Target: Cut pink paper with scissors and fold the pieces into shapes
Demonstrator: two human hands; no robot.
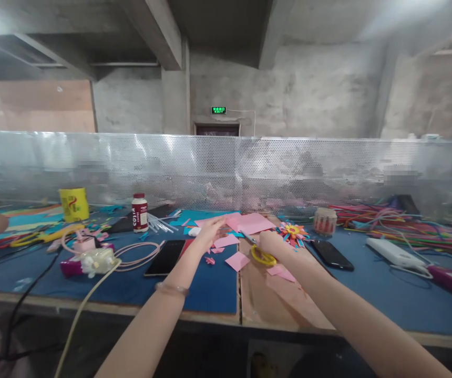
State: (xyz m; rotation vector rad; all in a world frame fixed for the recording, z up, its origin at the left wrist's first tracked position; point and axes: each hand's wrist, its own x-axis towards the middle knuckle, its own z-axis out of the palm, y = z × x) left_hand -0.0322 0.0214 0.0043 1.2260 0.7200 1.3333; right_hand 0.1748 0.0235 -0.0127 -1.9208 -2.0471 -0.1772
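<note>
Yellow plastic-looking scissors (263, 256) with slim metal blades, and a thin, flat pink paper sheet (255, 223) right by the tips, both well back from the surface's (210, 299) near edge. The right hand (270, 243) is clamped on the scissors, its loops poking out below. The left hand (212, 232) is at the sheet's left end; fingers are blurry, so can't tell if they're pinching it. Hands are apart, scissors between. The scissors' long axis runs diagonally, blades aimed at the far edge and leftward. The sheet's long axis runs roughly along that edge. Nearer the front edge there's a pink paper square (237, 261), then a smooth black phone (332, 255) off right.
</note>
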